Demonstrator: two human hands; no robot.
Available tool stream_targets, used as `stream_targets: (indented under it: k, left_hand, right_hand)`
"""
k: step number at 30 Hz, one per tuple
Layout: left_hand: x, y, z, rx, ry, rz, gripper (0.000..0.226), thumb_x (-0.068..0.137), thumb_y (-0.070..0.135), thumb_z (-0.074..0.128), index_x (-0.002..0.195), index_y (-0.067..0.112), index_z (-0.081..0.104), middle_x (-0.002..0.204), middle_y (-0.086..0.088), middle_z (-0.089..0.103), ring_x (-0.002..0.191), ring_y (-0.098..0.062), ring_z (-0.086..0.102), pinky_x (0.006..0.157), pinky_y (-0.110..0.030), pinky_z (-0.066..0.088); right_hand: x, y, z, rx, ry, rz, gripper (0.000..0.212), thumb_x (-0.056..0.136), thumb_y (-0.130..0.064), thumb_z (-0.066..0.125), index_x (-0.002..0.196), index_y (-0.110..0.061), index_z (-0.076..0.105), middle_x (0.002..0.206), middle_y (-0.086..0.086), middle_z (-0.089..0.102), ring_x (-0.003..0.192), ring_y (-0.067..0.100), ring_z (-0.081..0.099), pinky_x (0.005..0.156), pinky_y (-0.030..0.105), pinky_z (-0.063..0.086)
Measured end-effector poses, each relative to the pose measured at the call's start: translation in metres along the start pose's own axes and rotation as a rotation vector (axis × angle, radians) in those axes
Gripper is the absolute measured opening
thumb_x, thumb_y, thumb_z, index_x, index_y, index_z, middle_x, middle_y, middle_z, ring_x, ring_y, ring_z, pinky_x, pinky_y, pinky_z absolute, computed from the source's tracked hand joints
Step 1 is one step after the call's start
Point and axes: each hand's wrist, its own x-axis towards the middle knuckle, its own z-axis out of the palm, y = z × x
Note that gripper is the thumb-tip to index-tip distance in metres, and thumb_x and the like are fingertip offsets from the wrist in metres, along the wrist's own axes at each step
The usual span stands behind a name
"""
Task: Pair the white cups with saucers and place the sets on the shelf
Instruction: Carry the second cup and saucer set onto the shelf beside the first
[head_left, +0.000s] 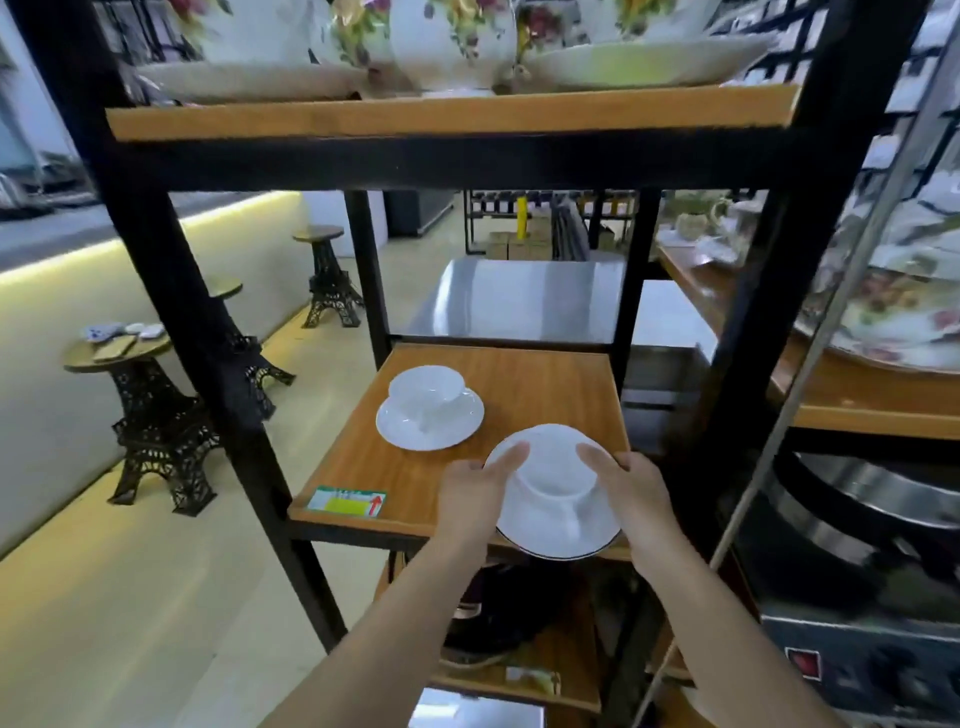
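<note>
A white cup (427, 385) stands on a white saucer (447, 431) at the back left of the wooden shelf (540, 384). A second white cup (556, 467) sits on a second saucer (558, 540) over the shelf's front right edge. My left hand (475, 496) grips this saucer's left rim, thumb near the cup. My right hand (631, 491) grips its right rim. Whether the saucer rests on the wood or hovers just above it I cannot tell.
Black metal posts (197, 332) frame the shelf. The board above (447, 117) carries floral china. A green-yellow label (347, 502) is stuck at the shelf's front left. Dark items lie on a lower shelf (519, 670). Tower-shaped stools (156, 415) stand to the left.
</note>
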Motion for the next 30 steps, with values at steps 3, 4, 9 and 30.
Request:
stream_targets:
  k: [3, 4, 9, 30]
  left_hand:
    - [0.036, 0.003, 0.011, 0.035, 0.005, -0.011, 0.042, 0.076, 0.045, 0.072, 0.065, 0.010, 0.052, 0.070, -0.003, 0.052, 0.063, -0.015, 0.049, 0.054, -0.026, 0.035]
    - [0.044, 0.004, 0.013, 0.040, 0.012, -0.005, 0.043, 0.077, 0.043, 0.072, 0.060, 0.011, 0.048, 0.065, -0.002, 0.050, 0.059, -0.013, 0.048, 0.051, -0.023, 0.036]
    - [0.086, 0.012, 0.026, 0.127, -0.035, -0.008, 0.052, 0.080, 0.044, 0.069, 0.051, 0.011, 0.040, 0.057, -0.003, 0.045, 0.055, -0.013, 0.046, 0.054, -0.027, 0.041]
    - [0.161, 0.017, 0.047, 0.166, -0.227, -0.160, 0.063, 0.079, 0.042, 0.070, 0.127, 0.005, 0.053, 0.115, -0.010, 0.062, 0.105, -0.027, 0.057, 0.089, -0.039, 0.050]
  right_hand:
    - [0.030, -0.002, 0.012, 0.009, 0.052, 0.019, 0.052, 0.085, -0.042, 0.059, 0.122, -0.005, 0.054, 0.107, 0.008, 0.059, 0.088, 0.020, 0.053, 0.059, 0.027, 0.036]
    - [0.038, -0.002, 0.014, 0.012, 0.067, 0.028, 0.050, 0.085, -0.041, 0.059, 0.120, -0.006, 0.054, 0.104, 0.007, 0.057, 0.084, 0.017, 0.051, 0.057, 0.025, 0.034]
    - [0.074, -0.005, 0.024, -0.030, 0.145, 0.045, 0.045, 0.087, -0.040, 0.057, 0.119, -0.009, 0.055, 0.101, 0.006, 0.058, 0.076, 0.011, 0.049, 0.056, 0.023, 0.033]
    - [0.124, -0.008, 0.042, -0.130, 0.348, 0.104, 0.048, 0.085, -0.044, 0.056, 0.118, -0.009, 0.054, 0.106, 0.010, 0.061, 0.087, 0.020, 0.055, 0.069, 0.030, 0.043]
